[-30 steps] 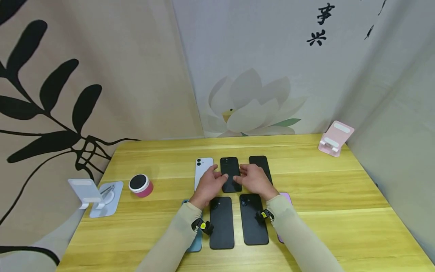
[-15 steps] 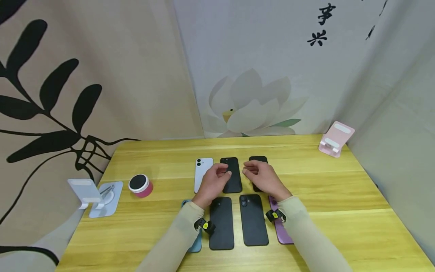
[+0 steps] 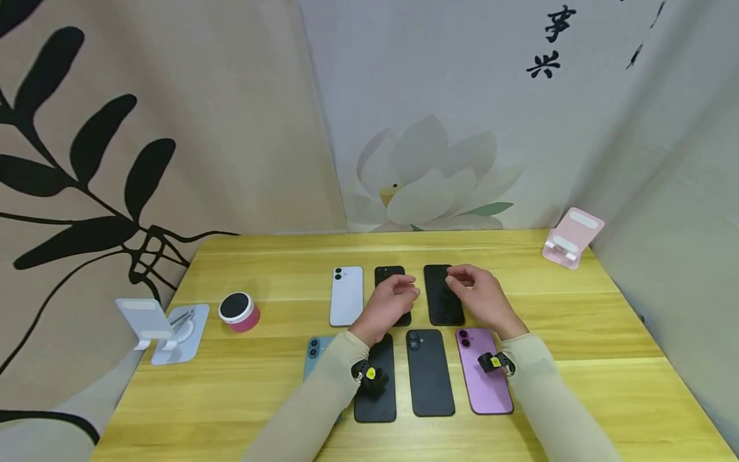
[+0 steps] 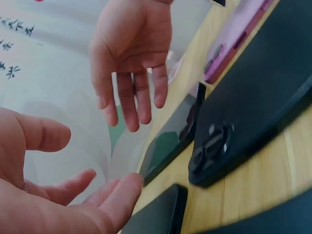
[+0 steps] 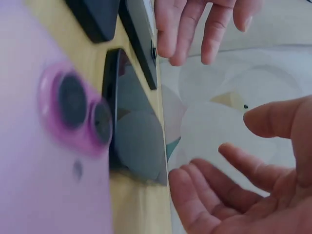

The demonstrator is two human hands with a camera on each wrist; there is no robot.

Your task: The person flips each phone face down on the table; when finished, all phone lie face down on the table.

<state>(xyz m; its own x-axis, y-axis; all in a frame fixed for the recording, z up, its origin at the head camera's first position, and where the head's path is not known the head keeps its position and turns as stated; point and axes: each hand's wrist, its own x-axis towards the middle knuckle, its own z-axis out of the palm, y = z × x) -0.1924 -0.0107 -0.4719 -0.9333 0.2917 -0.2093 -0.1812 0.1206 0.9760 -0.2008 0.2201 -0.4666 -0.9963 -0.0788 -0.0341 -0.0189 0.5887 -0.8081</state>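
Note:
My left hand (image 3: 388, 307) hovers over a dark phone (image 3: 388, 272) in the back row, fingers loosely bent and holding nothing. Beside the right edge of a glossy black phone (image 3: 441, 298) is my right hand (image 3: 484, 296), its thumb and fingers apart; whether the fingertips touch that phone cannot be told. In the right wrist view nothing lies between the right hand's fingers (image 5: 187, 197). A white phone (image 3: 347, 298) completes the back row. The front row holds a blue phone (image 3: 314, 351), partly under the left sleeve, two dark phones, one (image 3: 431, 378) in full view, and a purple phone (image 3: 482, 385).
At the left of the wooden table (image 3: 577, 385) stand a white phone stand (image 3: 181, 346) and a pink jar (image 3: 245, 317) with a black-topped lid. A pink phone stand (image 3: 571, 237) is at the back right corner. Printed curtains (image 3: 433, 96) hang behind the table.
Both hands have shifted right, from around the middle back-row phone to around the glossy black one. The purple phone is more uncovered now. The phones appear to stay in place.

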